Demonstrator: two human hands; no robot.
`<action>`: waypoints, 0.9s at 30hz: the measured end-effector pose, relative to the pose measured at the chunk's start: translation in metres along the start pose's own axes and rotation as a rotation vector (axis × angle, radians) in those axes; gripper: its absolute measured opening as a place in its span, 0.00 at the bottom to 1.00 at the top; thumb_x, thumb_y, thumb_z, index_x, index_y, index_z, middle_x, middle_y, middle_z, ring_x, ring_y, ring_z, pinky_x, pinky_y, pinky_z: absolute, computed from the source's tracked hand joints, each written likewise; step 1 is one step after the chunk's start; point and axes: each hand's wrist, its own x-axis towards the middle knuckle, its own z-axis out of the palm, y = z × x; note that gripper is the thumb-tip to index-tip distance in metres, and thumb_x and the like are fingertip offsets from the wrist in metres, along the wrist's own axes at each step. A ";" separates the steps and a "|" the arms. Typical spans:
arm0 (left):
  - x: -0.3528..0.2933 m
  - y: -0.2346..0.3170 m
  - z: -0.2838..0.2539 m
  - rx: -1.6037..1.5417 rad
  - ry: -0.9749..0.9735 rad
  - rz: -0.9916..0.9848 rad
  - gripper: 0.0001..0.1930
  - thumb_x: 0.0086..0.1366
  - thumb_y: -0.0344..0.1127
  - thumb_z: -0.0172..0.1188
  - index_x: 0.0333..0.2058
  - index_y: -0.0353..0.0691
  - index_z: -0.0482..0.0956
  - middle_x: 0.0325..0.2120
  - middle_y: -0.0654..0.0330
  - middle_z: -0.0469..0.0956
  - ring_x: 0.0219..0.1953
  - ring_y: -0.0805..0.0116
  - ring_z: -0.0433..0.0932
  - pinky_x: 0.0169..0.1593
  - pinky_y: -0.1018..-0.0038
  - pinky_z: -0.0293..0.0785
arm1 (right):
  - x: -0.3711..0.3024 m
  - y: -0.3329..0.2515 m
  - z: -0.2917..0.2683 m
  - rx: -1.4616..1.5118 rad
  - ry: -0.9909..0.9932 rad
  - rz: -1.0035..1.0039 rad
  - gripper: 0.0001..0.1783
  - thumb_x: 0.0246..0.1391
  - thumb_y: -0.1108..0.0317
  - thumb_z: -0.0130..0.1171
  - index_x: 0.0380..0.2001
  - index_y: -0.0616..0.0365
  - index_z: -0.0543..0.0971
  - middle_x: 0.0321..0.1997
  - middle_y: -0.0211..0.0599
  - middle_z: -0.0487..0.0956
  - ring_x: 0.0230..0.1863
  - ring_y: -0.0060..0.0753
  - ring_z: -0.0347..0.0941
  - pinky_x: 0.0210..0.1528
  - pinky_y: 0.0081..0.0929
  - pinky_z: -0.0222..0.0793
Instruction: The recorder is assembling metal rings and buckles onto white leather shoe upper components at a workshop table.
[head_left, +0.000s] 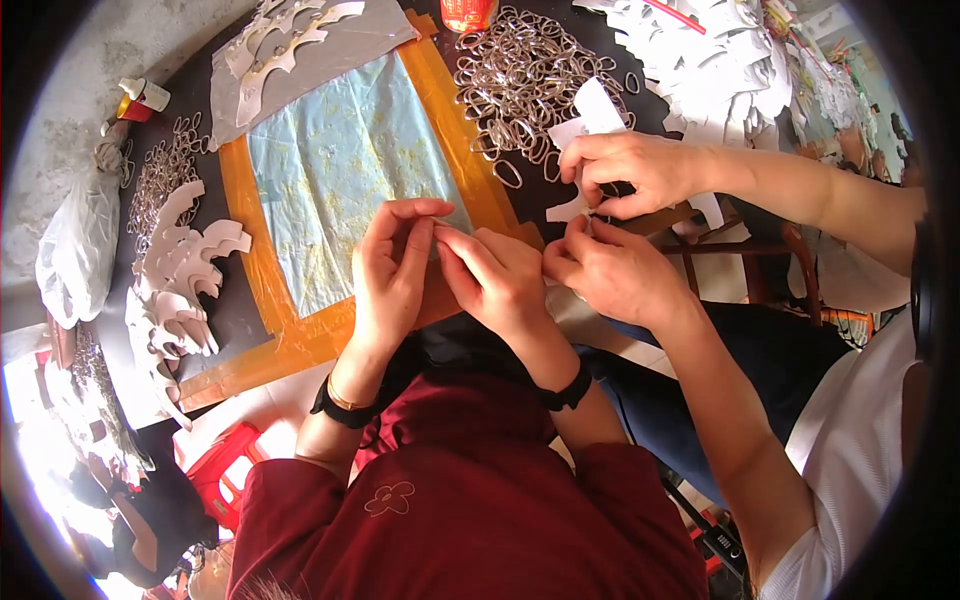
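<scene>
My left hand [388, 278] and my right hand [508, 285] meet above the near edge of the table, fingertips almost touching. Thumb and fingers of each are closed in a pinch; whatever lies between them is too small or hidden to name. Beneath and beyond them spreads a pale blue crinkled sheet [345, 170], bordered by brown tape [262, 262]. To my right, a co-worker's two hands [635, 172] work close together at a white cut-out piece [598, 110], near my right hand.
Metal oval rings [525, 75] are heaped at the far right, with a smaller heap [165, 175] at left. White scalloped pieces [175, 280] lie left; more [700, 65] pile up far right. A grey sheet [350, 55], a red can [468, 12] and a small bottle [146, 94] stand beyond.
</scene>
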 end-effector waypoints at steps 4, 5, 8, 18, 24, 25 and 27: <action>0.000 0.000 0.001 -0.006 -0.003 0.005 0.07 0.66 0.24 0.46 0.39 0.33 0.73 0.37 0.58 0.78 0.39 0.77 0.74 0.46 0.80 0.69 | 0.000 0.001 0.000 0.018 0.011 0.000 0.09 0.45 0.75 0.59 0.33 0.59 0.76 0.19 0.32 0.71 0.19 0.31 0.71 0.20 0.28 0.65; 0.000 0.000 0.000 -0.005 -0.003 0.005 0.07 0.66 0.24 0.46 0.39 0.33 0.73 0.37 0.58 0.78 0.39 0.77 0.74 0.46 0.80 0.69 | 0.000 0.001 0.000 0.016 0.006 -0.001 0.09 0.45 0.75 0.59 0.33 0.59 0.76 0.19 0.32 0.71 0.19 0.31 0.71 0.20 0.28 0.65; 0.000 0.000 0.000 0.003 -0.009 0.007 0.07 0.66 0.24 0.46 0.40 0.33 0.72 0.37 0.58 0.78 0.39 0.77 0.74 0.46 0.80 0.69 | 0.000 0.001 0.000 0.015 0.007 -0.004 0.10 0.44 0.76 0.60 0.34 0.60 0.76 0.19 0.32 0.71 0.19 0.31 0.71 0.20 0.27 0.65; -0.001 0.000 0.001 0.016 -0.006 -0.002 0.07 0.65 0.23 0.46 0.40 0.33 0.72 0.37 0.58 0.78 0.39 0.77 0.74 0.46 0.80 0.69 | 0.000 0.001 0.002 0.062 0.067 -0.007 0.12 0.43 0.78 0.61 0.34 0.58 0.77 0.16 0.32 0.70 0.15 0.32 0.68 0.17 0.29 0.60; 0.000 0.001 0.001 0.018 -0.004 0.007 0.07 0.66 0.23 0.46 0.39 0.33 0.72 0.37 0.58 0.78 0.39 0.77 0.74 0.46 0.80 0.69 | 0.001 0.002 0.004 0.074 0.067 -0.009 0.12 0.43 0.79 0.60 0.34 0.59 0.77 0.16 0.32 0.69 0.15 0.32 0.68 0.17 0.29 0.61; 0.001 0.001 0.002 0.015 -0.004 0.009 0.07 0.66 0.23 0.46 0.39 0.33 0.72 0.37 0.58 0.78 0.39 0.77 0.74 0.45 0.80 0.69 | 0.001 0.002 0.003 0.073 0.065 -0.006 0.12 0.43 0.79 0.60 0.34 0.59 0.77 0.16 0.32 0.69 0.15 0.32 0.68 0.17 0.29 0.61; 0.001 0.000 0.002 0.016 -0.005 0.010 0.07 0.66 0.23 0.46 0.39 0.33 0.72 0.37 0.58 0.78 0.38 0.77 0.74 0.45 0.80 0.69 | 0.001 0.002 0.003 0.071 0.063 -0.002 0.12 0.43 0.79 0.60 0.34 0.59 0.77 0.16 0.32 0.69 0.15 0.32 0.68 0.17 0.29 0.61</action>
